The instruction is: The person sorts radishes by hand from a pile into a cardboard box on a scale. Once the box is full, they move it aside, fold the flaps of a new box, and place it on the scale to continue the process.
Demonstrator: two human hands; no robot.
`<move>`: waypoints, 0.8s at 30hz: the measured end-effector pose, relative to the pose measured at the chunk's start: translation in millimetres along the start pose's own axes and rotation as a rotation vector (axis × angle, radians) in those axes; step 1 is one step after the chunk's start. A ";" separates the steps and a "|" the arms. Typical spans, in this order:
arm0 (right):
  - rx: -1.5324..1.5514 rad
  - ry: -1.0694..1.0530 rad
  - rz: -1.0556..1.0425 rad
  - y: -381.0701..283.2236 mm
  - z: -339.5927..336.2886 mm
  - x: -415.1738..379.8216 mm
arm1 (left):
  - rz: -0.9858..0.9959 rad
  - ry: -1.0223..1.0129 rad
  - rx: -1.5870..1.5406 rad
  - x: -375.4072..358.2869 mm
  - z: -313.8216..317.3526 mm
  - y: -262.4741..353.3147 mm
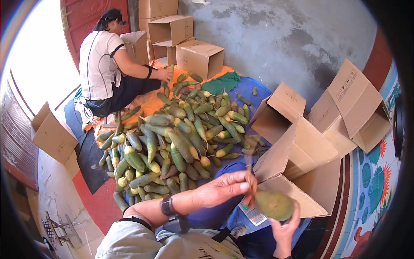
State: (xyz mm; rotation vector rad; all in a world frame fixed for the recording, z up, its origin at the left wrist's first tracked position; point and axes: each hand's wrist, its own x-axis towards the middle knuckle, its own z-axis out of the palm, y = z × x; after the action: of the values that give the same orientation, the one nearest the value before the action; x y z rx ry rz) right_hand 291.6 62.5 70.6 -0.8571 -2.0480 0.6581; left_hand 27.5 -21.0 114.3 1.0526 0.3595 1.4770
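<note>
My right hand [285, 229] grips a green radish [274, 205], holding it near the open flap of a cardboard box; the radish is blurred. Just left of it, my left hand [230, 188] has its thumb and fingers closed together. A thin, smeared brownish thing [249, 164] rises from those fingers, too blurred to name. Below the hands lies a white device with buttons [256, 217], partly covered. A large heap of green radishes [183, 144] spreads out in front of me, many with pale yellowish ends.
Open cardboard boxes [297, 151] stand close on the right, with more boxes [199, 56] by the back wall. Another box [56, 134] is at the left. A person [101, 64] sits across the heap, one hand holding a radish. Blue and orange sheets lie beneath.
</note>
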 end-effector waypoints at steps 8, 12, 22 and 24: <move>-0.421 0.394 0.117 6.2 -86.3 30.8 | -0.228 0.493 0.548 -38.5 -82.0 -21.7; -0.606 0.402 0.185 29.0 -112.8 44.5 | -0.421 0.781 0.583 -94.1 -144.5 -54.2; -0.512 0.036 0.471 91.4 -116.2 65.7 | -0.869 1.006 1.149 -194.2 -206.8 -94.2; -0.432 0.083 0.512 101.7 -121.0 66.4 | -0.891 1.039 1.164 -202.6 -214.3 -98.3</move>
State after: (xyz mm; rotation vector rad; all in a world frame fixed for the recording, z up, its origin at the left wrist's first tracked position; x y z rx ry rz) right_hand 396.5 195.5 97.0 -1.6648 -1.9310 0.4331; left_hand -103.3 -108.0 -154.0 0.6297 2.2810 0.7626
